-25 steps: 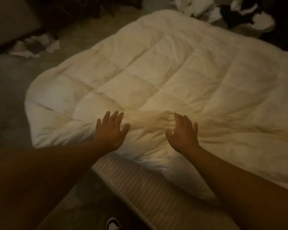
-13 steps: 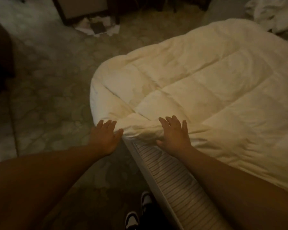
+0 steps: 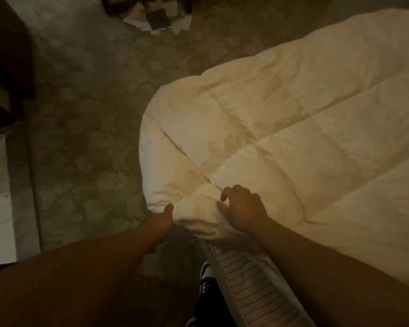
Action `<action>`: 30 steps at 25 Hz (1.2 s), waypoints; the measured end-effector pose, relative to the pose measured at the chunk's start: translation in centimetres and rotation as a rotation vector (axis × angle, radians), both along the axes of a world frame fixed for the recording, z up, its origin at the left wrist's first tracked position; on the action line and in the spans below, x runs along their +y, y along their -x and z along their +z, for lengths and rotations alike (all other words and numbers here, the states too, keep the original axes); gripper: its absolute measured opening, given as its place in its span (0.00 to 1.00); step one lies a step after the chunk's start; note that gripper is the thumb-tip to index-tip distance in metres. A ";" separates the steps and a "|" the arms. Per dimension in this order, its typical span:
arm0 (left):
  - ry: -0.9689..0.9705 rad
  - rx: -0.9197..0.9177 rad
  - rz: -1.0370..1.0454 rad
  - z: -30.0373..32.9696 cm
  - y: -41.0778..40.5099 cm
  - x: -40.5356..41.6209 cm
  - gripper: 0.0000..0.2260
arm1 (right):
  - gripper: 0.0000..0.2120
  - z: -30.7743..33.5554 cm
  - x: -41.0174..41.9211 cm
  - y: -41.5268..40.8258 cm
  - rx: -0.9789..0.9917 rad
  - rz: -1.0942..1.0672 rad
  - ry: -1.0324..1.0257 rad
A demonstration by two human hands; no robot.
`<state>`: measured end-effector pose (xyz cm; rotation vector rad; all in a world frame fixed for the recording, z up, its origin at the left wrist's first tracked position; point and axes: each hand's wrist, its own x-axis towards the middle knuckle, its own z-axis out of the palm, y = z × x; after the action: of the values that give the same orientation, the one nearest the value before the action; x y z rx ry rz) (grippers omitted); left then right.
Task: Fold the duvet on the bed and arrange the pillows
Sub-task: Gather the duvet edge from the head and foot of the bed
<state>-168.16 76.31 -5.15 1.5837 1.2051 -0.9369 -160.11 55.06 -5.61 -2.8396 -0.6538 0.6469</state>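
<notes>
Fingers of right hand [image 3: 242,208] curled, pinching puffy quilted duvet [image 3: 281,119] corner; left hand [image 3: 162,219] apparently gripping underneath, fingers hidden.

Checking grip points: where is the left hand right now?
Head view, lower centre: the left hand grips the duvet corner, left of the right hand.

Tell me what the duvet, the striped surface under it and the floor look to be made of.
Duvet: soft cream woven fabric, matte, over puffy filling; stitched seams split it into bulging panels, and it bunches under the hands.
Striped surface: likely a fabric-covered mattress, matte, with fine ribbed stripes; the material is uncertain in this dim light.
Floor: probably low-pile carpet, matte, with a faded floral pattern and no glare.
</notes>
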 end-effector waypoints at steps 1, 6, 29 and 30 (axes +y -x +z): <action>0.003 0.007 0.028 -0.6 -1.4 -0.4 0.36 | 0.30 -0.7 0.1 -0.9 0.091 0.047 0.029; -0.044 0.021 -0.046 -3.7 -5.9 -1.7 0.33 | 0.21 -4.8 0.5 -1.6 0.077 0.187 0.254; -0.440 -1.122 -0.529 8.7 -37.6 -7.9 0.11 | 0.12 10.0 -10.6 -22.3 -0.080 -1.275 -0.156; -0.437 -1.233 -0.620 10.3 -40.3 -10.0 0.10 | 0.13 11.2 -12.3 -24.3 -0.203 -1.363 -0.181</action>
<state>-127.86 66.32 5.19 2.3600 0.0101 0.1186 -135.79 42.80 5.55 -2.3880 1.0934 0.0268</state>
